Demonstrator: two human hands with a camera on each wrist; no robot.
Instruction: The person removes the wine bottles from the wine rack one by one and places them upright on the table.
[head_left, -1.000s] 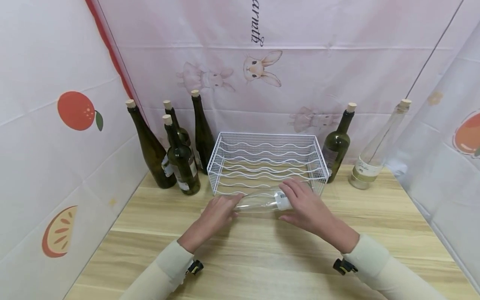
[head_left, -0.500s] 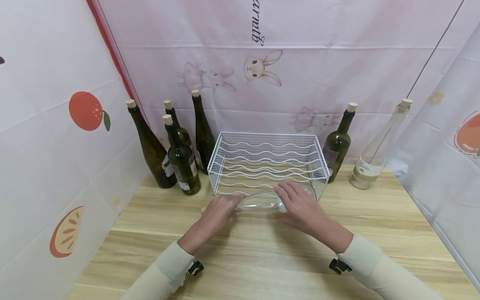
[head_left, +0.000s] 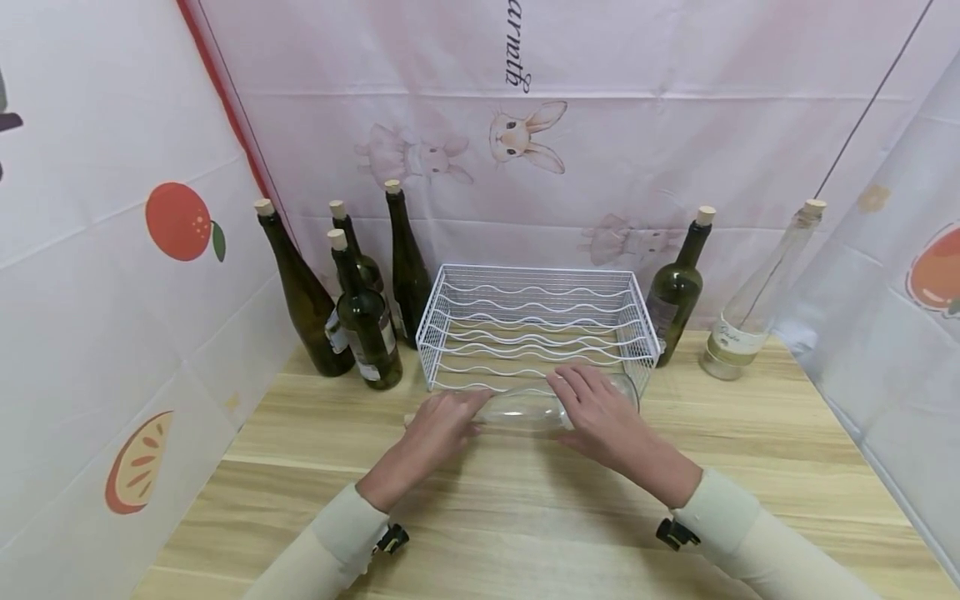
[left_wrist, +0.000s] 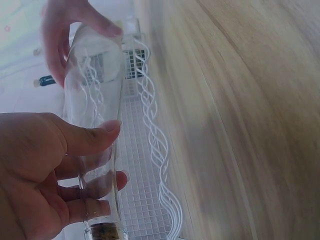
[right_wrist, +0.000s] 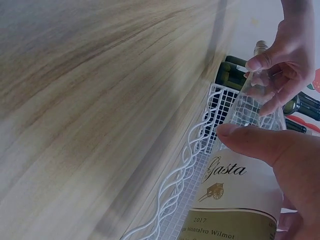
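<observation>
A clear glass wine bottle (head_left: 517, 410) is held sideways in both hands, in front of a white wire rack (head_left: 536, 268). Its cork (left_wrist: 104, 231) points left and its base right. My left hand (head_left: 444, 421) grips the neck, thumb on the near side and fingers curled behind it in the left wrist view. Around the body, close to the base, my right hand (head_left: 603, 421) wraps its thumb and fingers. The right wrist view shows the bottle's cream and olive label (right_wrist: 235, 200), with the right thumb (right_wrist: 250, 140) just above it.
Several corked dark green bottles (head_left: 365, 321) stand left of the rack. To its right are one green bottle (head_left: 673, 292) and a clear labelled bottle (head_left: 737, 337). Wavy wires span the rack's inside. Printed cloth walls (head_left: 450, 50) enclose the wooden table (head_left: 525, 517).
My right hand has shifted slightly left along the bottle, and more of the base shows past it. The white label patch beside that hand has gone from sight. My left hand has hardly moved.
</observation>
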